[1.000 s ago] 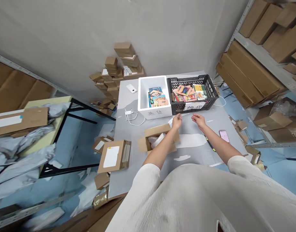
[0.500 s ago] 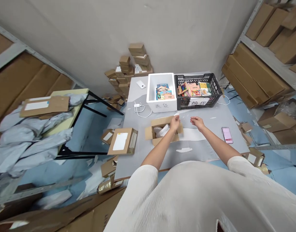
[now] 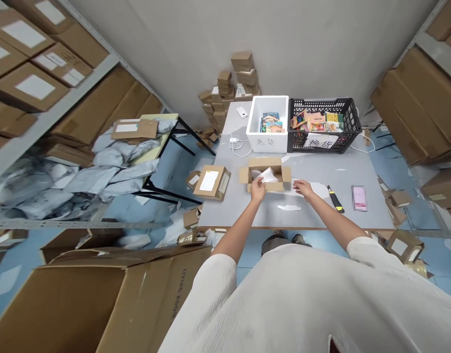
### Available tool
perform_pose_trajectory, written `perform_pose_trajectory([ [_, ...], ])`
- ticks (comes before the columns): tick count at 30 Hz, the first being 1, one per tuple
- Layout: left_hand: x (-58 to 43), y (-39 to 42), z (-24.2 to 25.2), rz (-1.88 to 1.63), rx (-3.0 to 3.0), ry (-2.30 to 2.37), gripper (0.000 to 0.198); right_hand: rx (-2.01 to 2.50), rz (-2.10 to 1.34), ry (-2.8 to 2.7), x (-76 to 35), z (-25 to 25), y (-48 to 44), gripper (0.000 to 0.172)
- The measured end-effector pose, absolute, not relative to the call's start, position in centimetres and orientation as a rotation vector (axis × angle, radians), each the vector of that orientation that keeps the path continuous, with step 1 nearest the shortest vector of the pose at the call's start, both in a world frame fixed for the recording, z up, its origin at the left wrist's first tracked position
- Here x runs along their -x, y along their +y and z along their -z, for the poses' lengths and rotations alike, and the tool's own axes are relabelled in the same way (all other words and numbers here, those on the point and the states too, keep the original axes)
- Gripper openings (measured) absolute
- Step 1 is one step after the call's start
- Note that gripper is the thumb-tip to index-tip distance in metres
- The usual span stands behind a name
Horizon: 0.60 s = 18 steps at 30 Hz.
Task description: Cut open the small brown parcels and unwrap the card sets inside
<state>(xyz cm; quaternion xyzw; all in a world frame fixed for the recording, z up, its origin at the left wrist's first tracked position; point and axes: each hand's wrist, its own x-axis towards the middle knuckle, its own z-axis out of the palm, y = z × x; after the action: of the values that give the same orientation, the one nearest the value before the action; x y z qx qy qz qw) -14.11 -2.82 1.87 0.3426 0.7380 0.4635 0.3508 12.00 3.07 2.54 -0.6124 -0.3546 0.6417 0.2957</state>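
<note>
An open cardboard box [image 3: 243, 175] stands on the grey table with its flaps folded out. Inside lies a white wrapped item [image 3: 268, 175]. At the box's front wall, the fingers of my left hand [image 3: 258, 190] are curled together next to the white item; what they grip, if anything, is hidden. To the right of the box, my right hand [image 3: 303, 189] hovers over a white patch on the table, fingers apart and holding nothing. A yellow and black utility knife [image 3: 335, 199] rests beside my right forearm.
Behind the box stand a white foam bin [image 3: 267, 142] and a black crate [image 3: 352, 135], both holding booklets. A phone [image 3: 359, 198] lies at the right. A closed carton [image 3: 212, 182] sits at the table's left edge. A white cable [image 3: 242, 149] lies near the bin.
The view has swung left. My left hand has shifted from the box's right side to its front wall. My right hand is nearer the table's front, and the utility knife now shows.
</note>
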Motion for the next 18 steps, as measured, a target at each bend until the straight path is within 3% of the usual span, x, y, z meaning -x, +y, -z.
perform_pose_trajectory([
  [10, 20.3, -3.7, -2.2, -1.044, -0.844, 2.13, 0.056, 1.695, -1.622, -0.952, -11.0, -2.2, 2.9, 0.023],
  [18, 24.0, -3.6, -1.3, -0.936, -0.795, 2.018, 0.072, 1.855, -1.473, -0.954, -7.4, -1.6, 3.3, 0.061],
])
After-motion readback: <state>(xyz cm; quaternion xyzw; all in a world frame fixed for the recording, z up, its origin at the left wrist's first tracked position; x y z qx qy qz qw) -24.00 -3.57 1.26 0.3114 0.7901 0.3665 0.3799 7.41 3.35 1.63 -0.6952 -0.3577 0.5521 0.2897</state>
